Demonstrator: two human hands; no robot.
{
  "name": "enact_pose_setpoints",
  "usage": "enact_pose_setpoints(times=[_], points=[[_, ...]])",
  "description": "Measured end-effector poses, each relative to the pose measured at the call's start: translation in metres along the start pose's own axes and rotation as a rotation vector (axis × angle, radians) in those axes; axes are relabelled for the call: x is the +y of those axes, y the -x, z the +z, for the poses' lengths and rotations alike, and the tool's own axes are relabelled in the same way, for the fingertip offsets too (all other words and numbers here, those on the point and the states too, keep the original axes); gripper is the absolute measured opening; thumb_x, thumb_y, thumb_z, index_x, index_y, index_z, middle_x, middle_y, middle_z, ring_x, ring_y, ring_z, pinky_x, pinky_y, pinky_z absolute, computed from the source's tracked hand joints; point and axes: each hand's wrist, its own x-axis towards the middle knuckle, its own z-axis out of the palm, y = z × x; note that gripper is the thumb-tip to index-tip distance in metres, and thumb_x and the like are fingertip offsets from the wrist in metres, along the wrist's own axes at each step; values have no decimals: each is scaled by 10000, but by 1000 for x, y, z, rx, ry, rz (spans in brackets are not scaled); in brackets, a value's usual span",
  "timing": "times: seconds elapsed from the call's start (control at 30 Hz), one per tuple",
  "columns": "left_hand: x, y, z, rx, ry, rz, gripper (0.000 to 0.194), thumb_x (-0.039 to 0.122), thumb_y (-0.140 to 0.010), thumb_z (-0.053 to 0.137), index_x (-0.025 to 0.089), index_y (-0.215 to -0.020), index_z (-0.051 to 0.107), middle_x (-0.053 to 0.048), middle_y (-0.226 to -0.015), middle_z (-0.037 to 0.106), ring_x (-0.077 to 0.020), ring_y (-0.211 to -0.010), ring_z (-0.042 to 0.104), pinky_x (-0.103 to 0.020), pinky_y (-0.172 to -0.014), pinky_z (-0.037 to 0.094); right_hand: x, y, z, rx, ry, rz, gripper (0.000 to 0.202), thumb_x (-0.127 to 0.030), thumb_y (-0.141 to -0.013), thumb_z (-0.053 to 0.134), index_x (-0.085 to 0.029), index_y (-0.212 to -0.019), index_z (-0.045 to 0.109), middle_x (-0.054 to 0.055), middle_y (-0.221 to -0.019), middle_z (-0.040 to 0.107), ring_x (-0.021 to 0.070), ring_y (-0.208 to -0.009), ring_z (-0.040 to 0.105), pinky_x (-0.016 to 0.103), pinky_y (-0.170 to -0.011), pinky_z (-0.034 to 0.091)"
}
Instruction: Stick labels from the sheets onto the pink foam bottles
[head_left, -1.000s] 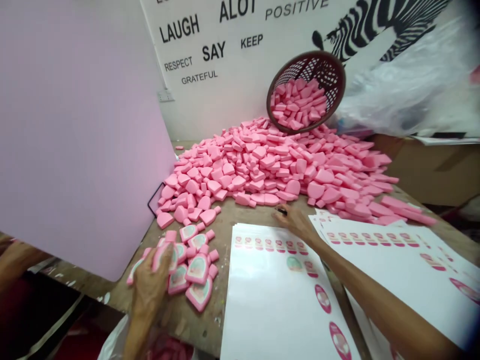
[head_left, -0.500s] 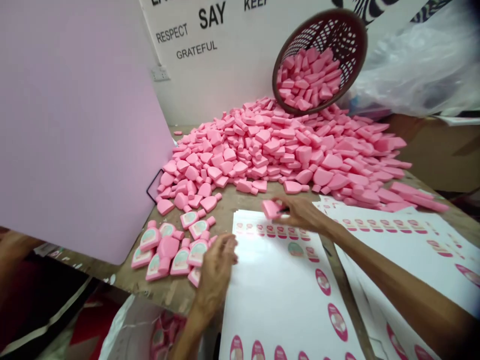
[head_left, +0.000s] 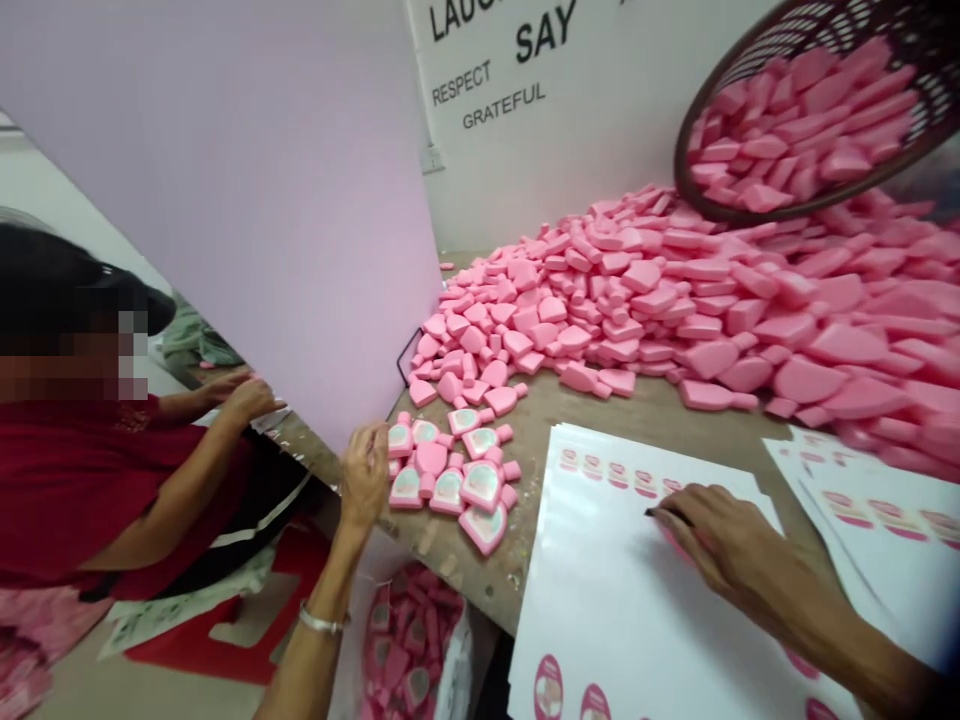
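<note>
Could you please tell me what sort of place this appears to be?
Probably a small workshop: there is a big heap of pink bottles, printed sheets, and a smaller group of labelled bottles.

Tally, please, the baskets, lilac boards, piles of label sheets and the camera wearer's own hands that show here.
Baskets: brown basket, 1
Boards: lilac board, 1
Label-sheet piles: middle pile and right-hand pile, 2
Wearer's hands: left hand and right hand, 2
Total: 6
</note>
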Motion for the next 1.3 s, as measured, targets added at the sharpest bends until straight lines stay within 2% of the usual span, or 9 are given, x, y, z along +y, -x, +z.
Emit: enact_pose_setpoints(times=[0.07, 0.17, 0.23, 0.3, 0.4, 0.6, 0.8, 1.0, 1.3], points=[[-39, -24, -6, -50, -5, 2, 391, 404, -906, 347, 145, -1033, 612, -130, -1129, 621, -237, -1097, 543, -416, -1007, 376, -9, -13, 6, -19, 169, -57, 324, -306, -894, 371, -211, -812, 669, 128, -885, 668, 285, -783, 610, 451, -686, 458], [-73, -41, 1, -226, 57, 14, 430, 419, -902, 352, 150, -1134, 593, -112, -1248, 589, -212, -1185, 513, -388, -1069, 335, -29, -34, 14, 14, 219, -71, 330, -322, -859, 454, -165, -1089, 631, 215, -1142, 600, 386, -1008, 561, 554, -807, 434], [-81, -47, 10, -350, 117, 15, 467, 437, -904, 357, 155, -1214, 563, -98, -1301, 569, -202, -1215, 502, -362, -1078, 334, -53, -52, 23, -59, 41, -152, 688, -465, -778, 585, -146, -1363, 414, 227, -1334, 465, 394, -1193, 456, 538, -911, 421], [-84, -54, 19, -451, 179, 9, 499, 455, -911, 335, 165, -1260, 544, -80, -1329, 555, -206, -1231, 494, -358, -1082, 332, -81, -72, 38, -224, -144, -244, 1105, -602, -640, 679, -165, -1489, 123, 212, -1482, 262, 382, -1336, 292, 517, -1002, 375], [-86, -71, 32, -576, 271, 22, 511, 470, -915, 300, 189, -1240, 578, -44, -1326, 563, -219, -1233, 490, -368, -1099, 300, -116, -103, 67, -397, -266, -278, 1361, -692, -492, 717, -161, -1497, -32, 235, -1534, 43, 419, -1396, 90, 563, -1065, 261], [-84, -107, 67, -801, 466, 52, 650, 507, -930, 150, 132, -1201, 608, -95, -1262, 609, -227, -1163, 548, -376, -1037, 379, -127, -151, 102, -504, -318, -238, 1414, -740, -411, 711, -148, -1499, 28, 236, -1525, -138, 480, -1364, -126, 641, -1062, 134], [-70, -123, 81, -970, 538, 104, 440, 434, -856, 452, 126, -1081, 672, -97, -1195, 652, -216, -1166, 542, -365, -1086, 320, -124, -158, 111, -487, -332, -301, 1312, -746, -431, 700, -223, -1494, 136, 173, -1550, -71, 496, -1357, -131, 699, -1021, 138], [-73, -95, 52, -1024, 573, 21, 377, 416, -844, 523, 144, -1038, 697, -68, -1229, 633, -231, -1207, 508, -333, -1071, 324, -153, -126, 115, -404, -357, -327, 1292, -762, -437, 692, -218, -1488, 173, 179, -1547, -14, 504, -1364, -74, 707, -1009, 166], [-78, 7, -45, -788, 556, -106, 329, 392, -877, 515, 159, -1011, 705, -97, -1331, 546, -249, -1212, 504, -362, -1031, 363, -231, -78, 104, -286, -440, -491, 1035, -622, -572, 716, -174, -1426, 340, 198, -1533, 107, 472, -1379, 32, 663, -1034, 212]])
